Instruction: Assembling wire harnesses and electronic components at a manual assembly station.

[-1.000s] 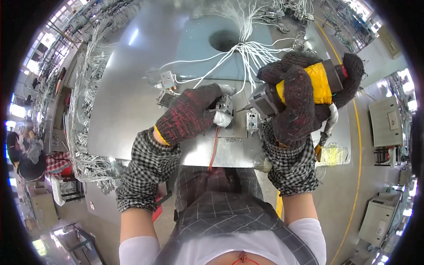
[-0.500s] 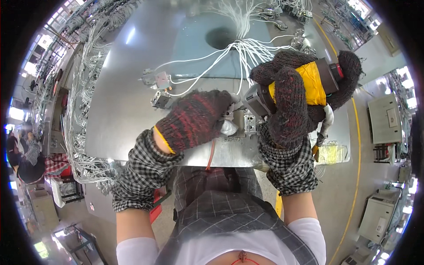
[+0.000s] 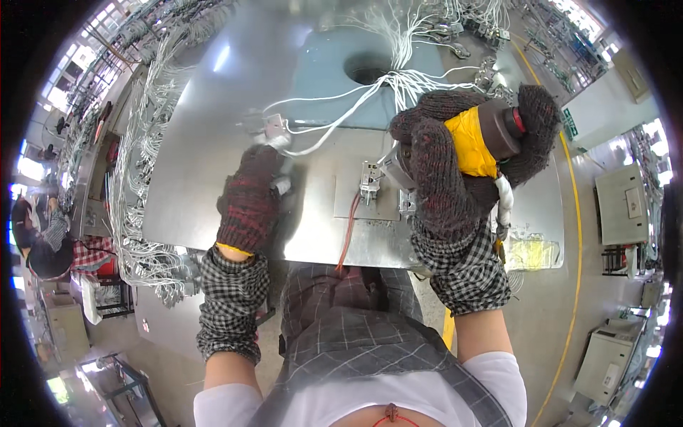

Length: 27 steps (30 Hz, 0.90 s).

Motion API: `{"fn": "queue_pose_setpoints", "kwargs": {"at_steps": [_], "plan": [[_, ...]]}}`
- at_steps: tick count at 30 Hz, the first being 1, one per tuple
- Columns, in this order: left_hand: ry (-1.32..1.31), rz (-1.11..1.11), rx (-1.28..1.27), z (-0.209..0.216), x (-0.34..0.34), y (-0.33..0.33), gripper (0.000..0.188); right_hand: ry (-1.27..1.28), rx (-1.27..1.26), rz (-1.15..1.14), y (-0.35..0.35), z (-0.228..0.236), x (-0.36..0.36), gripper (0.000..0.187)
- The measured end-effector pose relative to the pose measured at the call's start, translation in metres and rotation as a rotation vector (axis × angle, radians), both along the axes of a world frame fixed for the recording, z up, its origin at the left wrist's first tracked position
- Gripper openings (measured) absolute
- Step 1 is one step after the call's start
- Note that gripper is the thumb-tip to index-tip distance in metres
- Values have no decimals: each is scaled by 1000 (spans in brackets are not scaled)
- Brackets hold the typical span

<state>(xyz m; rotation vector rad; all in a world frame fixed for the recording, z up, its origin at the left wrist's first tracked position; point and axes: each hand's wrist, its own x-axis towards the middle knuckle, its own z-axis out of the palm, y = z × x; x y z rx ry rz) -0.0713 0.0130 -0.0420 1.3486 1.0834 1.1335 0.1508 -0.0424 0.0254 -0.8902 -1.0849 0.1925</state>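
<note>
Item 1: R hand, gloved, fingers wrapped firmly round yellow-taped pwr tool; tool's grey nose just beside small metal fixture w/ red wires.
Item 2: L hand, gloved, fingertips at metal block upper L of fixture, near white wires; blurred from where I stand, can't tell whether it grips.
Handling: block best taken by body, not wires; tool nose best kept off fixture meanwhile, white-wrapped cord slack.
Edges: steel tabletop, near rim close below fixture, by apron; little margin.
Room: most to L of L hand; white wires limit far side.
</note>
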Motion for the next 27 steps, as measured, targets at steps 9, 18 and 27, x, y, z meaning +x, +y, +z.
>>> {"fn": "queue_pose_setpoints", "kwargs": {"at_steps": [9, 18, 27], "plan": [[359, -509, 215, -17, 16, -17, 69, -127, 94, 82, 10, -11, 12, 83], [436, -447, 482, 22, 78, -10, 69, 12, 408, 127, 17, 6, 48, 65], [842, -485, 351, 39, 72, -6, 63, 223, 199, 309, 5, 0, 12, 77]]}}
